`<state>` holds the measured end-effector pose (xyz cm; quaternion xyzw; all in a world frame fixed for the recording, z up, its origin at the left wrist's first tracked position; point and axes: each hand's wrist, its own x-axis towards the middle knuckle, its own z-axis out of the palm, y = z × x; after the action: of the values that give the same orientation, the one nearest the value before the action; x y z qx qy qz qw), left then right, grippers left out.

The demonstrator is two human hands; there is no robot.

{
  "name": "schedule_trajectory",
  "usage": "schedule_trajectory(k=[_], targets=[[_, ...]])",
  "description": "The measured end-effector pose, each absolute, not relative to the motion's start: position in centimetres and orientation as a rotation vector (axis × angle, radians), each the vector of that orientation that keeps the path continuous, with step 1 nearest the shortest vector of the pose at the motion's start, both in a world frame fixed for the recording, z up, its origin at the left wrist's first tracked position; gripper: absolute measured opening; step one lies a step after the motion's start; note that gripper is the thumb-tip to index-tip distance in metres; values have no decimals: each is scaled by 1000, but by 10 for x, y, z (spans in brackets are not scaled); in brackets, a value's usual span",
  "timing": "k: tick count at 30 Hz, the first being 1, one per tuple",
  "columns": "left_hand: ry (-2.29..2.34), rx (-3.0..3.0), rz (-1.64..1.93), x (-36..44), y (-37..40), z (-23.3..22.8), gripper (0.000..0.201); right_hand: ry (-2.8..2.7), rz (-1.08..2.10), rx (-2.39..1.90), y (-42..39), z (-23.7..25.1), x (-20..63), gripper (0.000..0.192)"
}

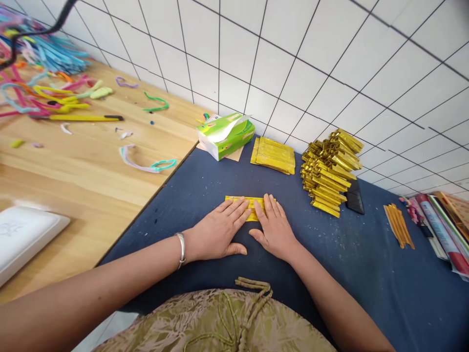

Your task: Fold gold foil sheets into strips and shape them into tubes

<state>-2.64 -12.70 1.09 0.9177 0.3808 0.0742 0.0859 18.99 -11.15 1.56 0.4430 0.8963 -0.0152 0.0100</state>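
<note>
The person sits at a tabletop (366, 274) with a dark blue cover; both hands lie flat on a gold paper strip (245, 200) right in front of them; the left hand (220, 230) has its fingers spread out and presses down on the left part of the strip; it is not gripping, only pushing flat; the right hand (274, 227) is also flat and released, with its fingertips on the right part of the strip; the two hands nearly touch in the middle; a silver bracelet (181, 249) sits on the left wrist.

It looks to me like the folding step; the strip is being pressed so that the crease stays sharp; I think the next move calls for even pushing along the whole fold, with the paper kept straight so it does not slip.

Behind the hands, near the tiled wall, lies a flat pile of gold sheets (274, 155); to its right stands a tall stack of folded gold pieces (331, 171); to its left is a green tissue box (225, 134); far right lie some thin orange sticks (398, 225) and some books (445, 230); on the left is a wooden top (91, 171) with many coloured fuzzy wires (44, 73), and a white tray (25, 234) near its edge.
</note>
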Motion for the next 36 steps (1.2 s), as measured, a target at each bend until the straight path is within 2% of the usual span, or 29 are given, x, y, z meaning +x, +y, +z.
schedule_trajectory(k=[13, 25, 36], targets=[[1111, 2738, 217, -31, -126, 11, 81, 2747, -65, 1305, -113, 21, 192, 71], [1052, 2753, 285, -38, -122, 9, 82, 2786, -43, 1245, -112, 19, 196, 74], [973, 2780, 265, -52, -111, 10, 55, 2775, -83, 1218, -109, 20, 198, 71]])
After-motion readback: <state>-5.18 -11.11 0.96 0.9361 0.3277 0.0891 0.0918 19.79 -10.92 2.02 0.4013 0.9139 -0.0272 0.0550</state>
